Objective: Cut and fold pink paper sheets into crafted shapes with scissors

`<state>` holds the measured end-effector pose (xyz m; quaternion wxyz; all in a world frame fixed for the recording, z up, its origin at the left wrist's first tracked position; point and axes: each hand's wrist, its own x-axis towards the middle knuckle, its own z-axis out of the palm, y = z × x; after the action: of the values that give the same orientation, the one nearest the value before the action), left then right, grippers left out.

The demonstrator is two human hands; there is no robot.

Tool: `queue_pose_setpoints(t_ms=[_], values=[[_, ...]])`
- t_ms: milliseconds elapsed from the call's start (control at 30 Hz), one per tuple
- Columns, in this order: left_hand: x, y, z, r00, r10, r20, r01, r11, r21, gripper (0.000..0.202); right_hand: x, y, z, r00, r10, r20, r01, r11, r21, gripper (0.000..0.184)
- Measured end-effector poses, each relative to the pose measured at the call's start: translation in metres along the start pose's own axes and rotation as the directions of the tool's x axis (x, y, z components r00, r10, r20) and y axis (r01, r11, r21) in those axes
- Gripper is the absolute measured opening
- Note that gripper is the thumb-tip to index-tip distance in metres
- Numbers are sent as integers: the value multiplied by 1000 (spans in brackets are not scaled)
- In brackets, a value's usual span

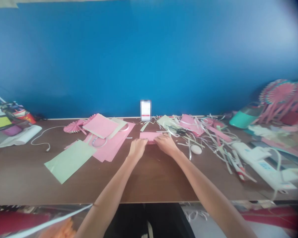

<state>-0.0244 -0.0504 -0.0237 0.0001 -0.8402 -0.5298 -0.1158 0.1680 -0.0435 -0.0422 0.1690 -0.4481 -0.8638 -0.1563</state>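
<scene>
A small pink paper sheet (150, 136) lies on the brown table (149, 178) at the middle. My left hand (137, 147) presses on its near left edge with the fingers curled down. My right hand (165, 144) presses on its near right edge, fingers also bent onto the paper. Both hands are side by side, almost touching. The near edge of the sheet is hidden under my fingers.
Pink sheets (106, 138) and a pale green sheet (69, 160) lie at left, with a pink paper fan (74, 126) and a white cable (43, 138). Paper strips and scissors (180, 131) clutter the right, plus a glue gun (253, 158). A small white card (145, 110) stands against the blue wall.
</scene>
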Motion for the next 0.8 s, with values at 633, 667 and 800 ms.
queue_pose_setpoints(t_ms=[633, 667, 800], values=[[-6, -21, 3, 997, 72, 18, -68, 983, -172, 73, -12, 24, 4, 997, 68, 35, -69, 998, 14, 29], [-5, -19, 4, 998, 54, 22, -50, 988, -144, 70, -12, 24, 4, 998, 58, 28, -58, 998, 28, 29], [-3, -14, 6, 999, 2, -53, -6, 996, -87, 50, -11, 22, 0, 995, 48, -85, -39, 995, 96, 30]])
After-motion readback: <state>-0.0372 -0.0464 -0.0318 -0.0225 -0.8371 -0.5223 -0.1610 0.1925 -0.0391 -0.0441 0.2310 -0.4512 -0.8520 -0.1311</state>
